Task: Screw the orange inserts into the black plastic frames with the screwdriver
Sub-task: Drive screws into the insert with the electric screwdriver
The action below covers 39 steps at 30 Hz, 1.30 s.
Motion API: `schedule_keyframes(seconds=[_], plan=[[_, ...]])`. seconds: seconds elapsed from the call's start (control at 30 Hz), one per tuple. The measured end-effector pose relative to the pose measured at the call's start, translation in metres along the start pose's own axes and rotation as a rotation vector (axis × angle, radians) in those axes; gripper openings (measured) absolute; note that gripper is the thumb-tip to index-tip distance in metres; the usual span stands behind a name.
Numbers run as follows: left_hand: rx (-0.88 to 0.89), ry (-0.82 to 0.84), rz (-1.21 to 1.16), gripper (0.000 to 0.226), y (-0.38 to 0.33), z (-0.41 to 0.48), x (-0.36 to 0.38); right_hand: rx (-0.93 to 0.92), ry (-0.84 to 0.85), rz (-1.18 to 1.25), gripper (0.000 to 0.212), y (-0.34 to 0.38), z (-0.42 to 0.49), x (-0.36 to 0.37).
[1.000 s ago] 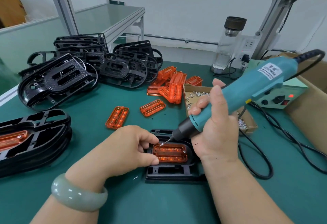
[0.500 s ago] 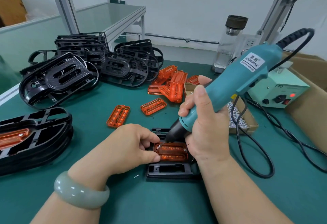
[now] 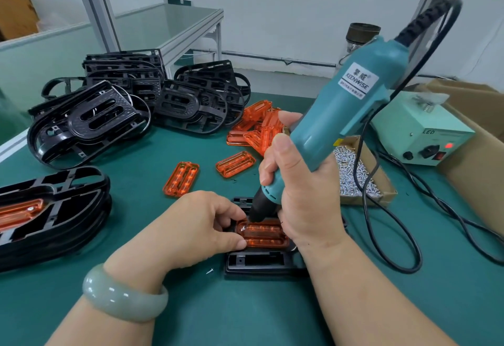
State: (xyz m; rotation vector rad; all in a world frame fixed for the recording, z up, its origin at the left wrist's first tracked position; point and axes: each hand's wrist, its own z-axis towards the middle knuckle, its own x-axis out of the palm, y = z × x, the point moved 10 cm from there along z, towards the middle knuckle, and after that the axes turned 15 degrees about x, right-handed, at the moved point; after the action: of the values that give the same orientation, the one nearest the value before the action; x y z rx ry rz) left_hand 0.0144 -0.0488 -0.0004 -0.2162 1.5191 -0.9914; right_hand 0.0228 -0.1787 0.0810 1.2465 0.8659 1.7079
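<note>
**Screwdriver tip on the insert**

Head view: the right hand [image 3: 300,195] wraps curled fingers round the teal screwdriver [image 3: 341,116], its tip on the orange insert [image 3: 263,235] seated in the black frame [image 3: 256,262]. The left hand [image 3: 191,225] pinches the insert's left edge, thumb and fingers bent.
</note>
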Motion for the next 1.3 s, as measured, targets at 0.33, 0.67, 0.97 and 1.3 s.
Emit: schedule_keyframes(seconds=[0.33,0.67,0.97,1.3], plan=[[0.009,0.000,0.030,0.033,-0.003,0.001,-0.001,0.044,0.150,-0.038,0.031,-0.005,0.002,0.021],[0.050,-0.012,0.035,0.049,-0.012,0.003,-0.004,0.105,0.321,-0.075,0.025,-0.011,0.002,0.041],[0.057,-0.025,0.034,0.048,-0.014,0.003,-0.005,0.113,0.312,-0.071,0.023,-0.012,0.001,0.043],[0.063,-0.003,0.064,0.047,-0.014,0.004,-0.004,0.112,0.325,-0.066,0.020,-0.013,0.001,0.043]])
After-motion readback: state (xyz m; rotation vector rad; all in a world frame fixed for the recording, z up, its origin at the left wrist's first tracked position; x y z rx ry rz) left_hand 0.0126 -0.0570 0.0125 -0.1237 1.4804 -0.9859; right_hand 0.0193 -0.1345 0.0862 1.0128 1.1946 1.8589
